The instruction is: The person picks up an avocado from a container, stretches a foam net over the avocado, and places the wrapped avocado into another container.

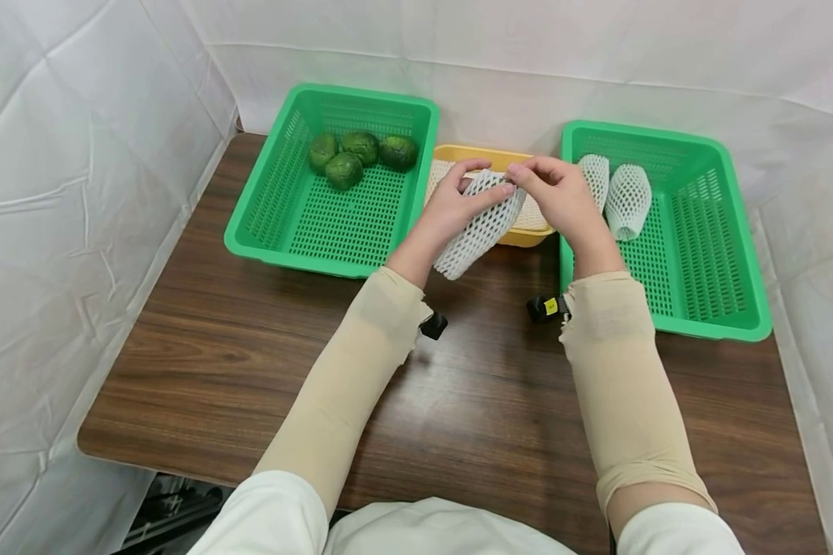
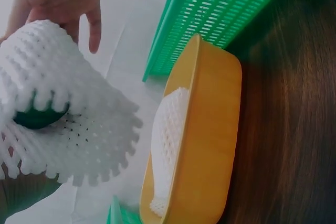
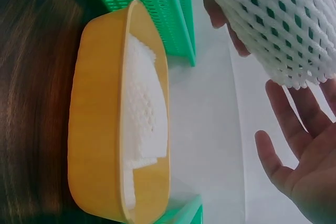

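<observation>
Both hands hold a white foam net sleeve (image 1: 482,223) above the table, in front of the yellow basin. My left hand (image 1: 451,208) grips it, thumb across the front. With thumb and forefinger, my right hand (image 1: 562,200) pinches the sleeve's upper edge. A dark green avocado (image 2: 39,116) shows inside the sleeve's mouth in the left wrist view, and dark green shows through the mesh in the right wrist view. The right hand's other fingers (image 3: 291,119) are spread apart. More foam net sleeves (image 3: 144,103) lie in the yellow basin (image 3: 97,119).
At the left stands a green basket (image 1: 284,258) with several avocados (image 1: 345,170) in its far part. Another green basket (image 1: 715,331) at the right holds two white foam net sleeves (image 1: 628,200). Both stand on the brown wooden table (image 1: 472,408), with white sheeting (image 1: 493,69) behind.
</observation>
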Demonstrator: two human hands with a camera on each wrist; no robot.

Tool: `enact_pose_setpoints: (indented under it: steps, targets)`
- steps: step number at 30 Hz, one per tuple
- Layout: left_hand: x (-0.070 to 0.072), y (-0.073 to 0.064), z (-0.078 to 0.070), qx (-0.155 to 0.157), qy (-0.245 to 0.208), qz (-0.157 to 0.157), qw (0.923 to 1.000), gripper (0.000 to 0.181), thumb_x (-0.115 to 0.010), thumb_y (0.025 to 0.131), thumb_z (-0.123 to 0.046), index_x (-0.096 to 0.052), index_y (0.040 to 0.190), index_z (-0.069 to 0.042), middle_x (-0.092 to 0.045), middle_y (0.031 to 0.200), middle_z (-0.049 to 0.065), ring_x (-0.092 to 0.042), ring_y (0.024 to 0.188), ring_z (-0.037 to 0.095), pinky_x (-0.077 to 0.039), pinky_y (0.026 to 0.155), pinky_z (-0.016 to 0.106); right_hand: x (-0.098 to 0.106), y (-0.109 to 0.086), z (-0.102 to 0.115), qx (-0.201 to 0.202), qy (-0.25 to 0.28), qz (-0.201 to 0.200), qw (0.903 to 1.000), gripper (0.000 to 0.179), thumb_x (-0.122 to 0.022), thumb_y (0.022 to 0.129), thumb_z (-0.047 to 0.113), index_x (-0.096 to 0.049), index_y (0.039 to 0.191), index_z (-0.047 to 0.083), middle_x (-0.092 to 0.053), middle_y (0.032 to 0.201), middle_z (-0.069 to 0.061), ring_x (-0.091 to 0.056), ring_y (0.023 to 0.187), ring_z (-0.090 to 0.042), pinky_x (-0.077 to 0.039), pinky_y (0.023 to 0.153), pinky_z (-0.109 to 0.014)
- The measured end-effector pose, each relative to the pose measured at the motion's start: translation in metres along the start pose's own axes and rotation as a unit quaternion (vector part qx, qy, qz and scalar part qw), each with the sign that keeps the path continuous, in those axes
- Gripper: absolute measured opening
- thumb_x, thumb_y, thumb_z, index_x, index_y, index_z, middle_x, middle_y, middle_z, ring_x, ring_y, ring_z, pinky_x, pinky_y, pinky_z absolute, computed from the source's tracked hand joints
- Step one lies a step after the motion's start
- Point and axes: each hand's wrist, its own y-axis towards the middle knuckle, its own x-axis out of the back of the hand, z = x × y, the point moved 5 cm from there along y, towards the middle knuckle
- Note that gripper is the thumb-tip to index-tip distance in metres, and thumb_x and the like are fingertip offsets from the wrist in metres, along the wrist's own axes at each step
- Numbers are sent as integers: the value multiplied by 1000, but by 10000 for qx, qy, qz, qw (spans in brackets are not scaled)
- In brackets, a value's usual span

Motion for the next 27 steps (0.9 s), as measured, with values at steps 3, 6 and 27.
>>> enact_pose_setpoints:
  steps: [3,6,27]
  targets:
    - [2,0,-1,-35,-78,-185,9998,54,-70,82,-34,-47,129,-21,-55,114,7,-57,96,19,-48,78,29,-1,-1,0,-1,9,125,9999,23,-62,89,37,-69,91,15,-60,98,3,-47,100,-15,-36,88,-31]
    - [4,0,-1,-114,-203,-326,9992,48,-69,84,-30,-51,126,-18,-55,112,5,-55,96,17,-46,77,27,-3,-3,1,5,-17,348,9994,20,-65,87,34,-69,92,15,-60,100,2,-49,100,-19,-38,86,-34]
    - [5,0,-1,18,-515,-445,9977,22,-59,92,-26,-64,108,-12,-62,97,5,-60,78,16,-50,69,26,-11,0,4,247,-524,697,9959,27,-74,80,27,-68,93,5,-61,97,0,-46,102,-13,-34,98,-41]
